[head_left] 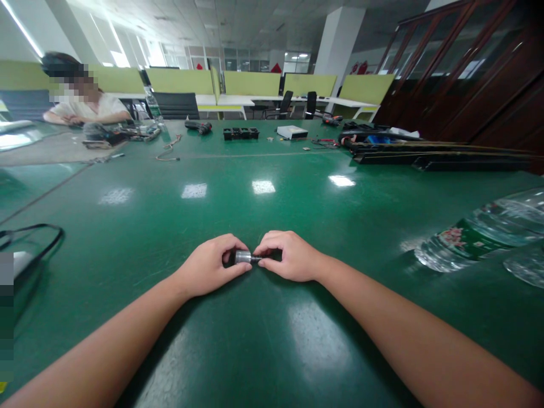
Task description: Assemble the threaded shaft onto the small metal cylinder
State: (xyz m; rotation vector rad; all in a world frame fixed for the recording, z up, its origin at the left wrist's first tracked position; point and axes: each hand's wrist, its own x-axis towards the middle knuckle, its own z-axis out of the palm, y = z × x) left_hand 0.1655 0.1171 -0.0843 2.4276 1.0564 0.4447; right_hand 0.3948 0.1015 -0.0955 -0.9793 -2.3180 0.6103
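A small silver metal cylinder with a thin dark threaded shaft lies sideways between my hands, low over the green table. Around the cylinder, the thumb and fingers of my left hand are closed. From the other side, my right hand pinches the end of the thin shaft between thumb and fingertips. The fingertips cover the shaft's far end, so its tip is hidden. Both forearms rest close to the tabletop.
Clear plastic bottles with a green label lie at the right. A black cable loops at the left edge. Farther back are a black battery holder-like block, a white box and long black strips. A person sits across at the left.
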